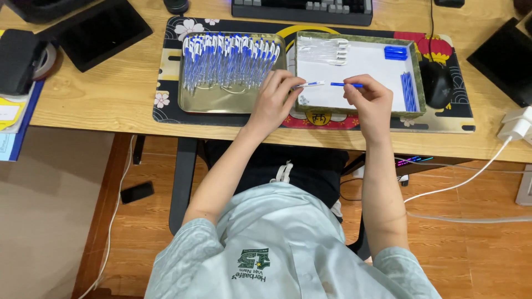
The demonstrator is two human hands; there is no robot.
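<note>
Pen barrel point(312, 84), pinched in the left hand point(275, 99), lies over the box's point(360, 69) near-left edge. At its 3 o'clock, just apart, the right hand point(370, 99) pinches a blue refill point(343, 84). A tray point(221, 99) of pens point(230, 58) sits at 9 o'clock.

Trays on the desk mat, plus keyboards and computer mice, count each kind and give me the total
Trays: 2, a metal tray of pens and a white-lined tray
Keyboards: 1, keyboard
Computer mice: 1, mouse
Total: 4
</note>
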